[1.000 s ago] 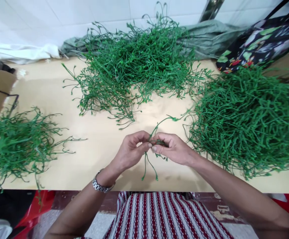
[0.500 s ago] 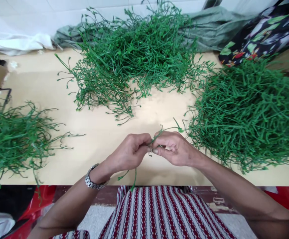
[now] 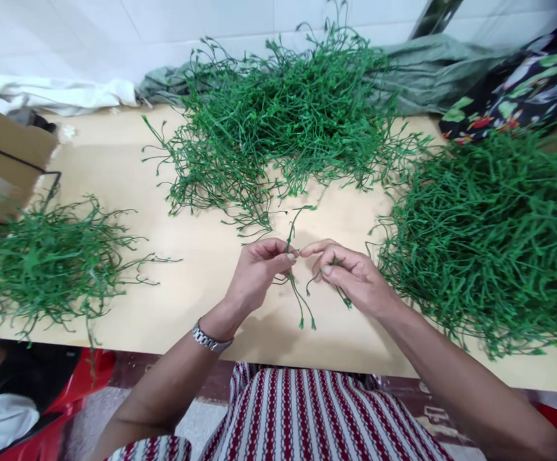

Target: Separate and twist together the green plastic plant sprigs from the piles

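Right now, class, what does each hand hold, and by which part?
Left hand: a green sprig, pinched near its middle. Right hand: other green sprigs; exact hold hidden.

Pale tabletop (image 3: 189,275)
Small heap of green stems (image 3: 55,266) lies left of the hands (image 3: 257,272), far heap (image 3: 288,115) beyond, large heap (image 3: 490,240) right.

The fingertips, pressed together half a second ago, are now parted: the right hand (image 3: 350,275) is drawn slightly aside, its index finger extended to just beside the left fingertips, and a few short stems (image 3: 344,297) are exposed in its grip. The long stem (image 3: 291,229) pinched by the left hand (image 3: 258,267) is pointed away from the body, no longer bent toward the right-side pile (image 3: 490,243). Two stem ends (image 3: 302,308), earlier swung under the left palm, are hung below the fingertips. More of the cardboard box (image 3: 22,144) is shown.
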Motion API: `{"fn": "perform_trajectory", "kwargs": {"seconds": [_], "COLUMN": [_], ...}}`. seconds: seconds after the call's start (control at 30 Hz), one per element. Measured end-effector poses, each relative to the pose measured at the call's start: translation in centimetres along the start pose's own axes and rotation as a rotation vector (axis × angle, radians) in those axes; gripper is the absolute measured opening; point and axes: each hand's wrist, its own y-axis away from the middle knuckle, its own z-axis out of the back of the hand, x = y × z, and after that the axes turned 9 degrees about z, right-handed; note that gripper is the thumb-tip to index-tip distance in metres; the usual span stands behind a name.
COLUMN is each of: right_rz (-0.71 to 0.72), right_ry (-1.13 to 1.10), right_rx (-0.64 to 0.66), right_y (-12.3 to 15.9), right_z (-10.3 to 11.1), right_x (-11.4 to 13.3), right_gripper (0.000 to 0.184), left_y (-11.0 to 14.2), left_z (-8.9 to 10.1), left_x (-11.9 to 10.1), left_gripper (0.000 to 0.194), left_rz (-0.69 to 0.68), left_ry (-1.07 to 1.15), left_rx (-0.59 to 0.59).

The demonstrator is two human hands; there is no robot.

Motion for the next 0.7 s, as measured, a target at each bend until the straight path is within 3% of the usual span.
{"fn": "perform_trajectory", "kwargs": {"seconds": [0.2, 0.37, 0.47, 0.63, 0.7], "right_rz": [-0.233, -0.165, -0.152, -0.191, -0.139], "right_ry": [-0.01, 0.075, 0.088, 0.224, 0.333], "right_rx": [-0.054, -0.097, -0.126, -0.013, 0.007], "right_y": [-0.4, 0.0, 0.2, 0.2, 0.1], "right_z": [-1.9, -2.8, -2.8, -2.5, -2.3], "right_x": [-1.0, -1.8, -2.1, -1.3, -0.7], "right_gripper": [0.012, 0.026, 0.026, 0.021, 0.019], "left_y": [-0.3, -0.4, -0.5, -0.5, -0.4], "left_z": [-1.3, -2.2, -2.2, -2.0, -2.0], "left_x": [0.8, 1.2, 1.2, 1.2, 1.2], "left_gripper": [0.017, 0.021, 0.02, 0.017, 0.016], "left_rz": [-0.03, -0.075, -0.082, -0.097, -0.099], "left_ry": [0.1, 0.153, 0.156, 0.153, 0.165], "left_rx": [-0.075, -0.134, -0.142, -0.174, -0.175]}}
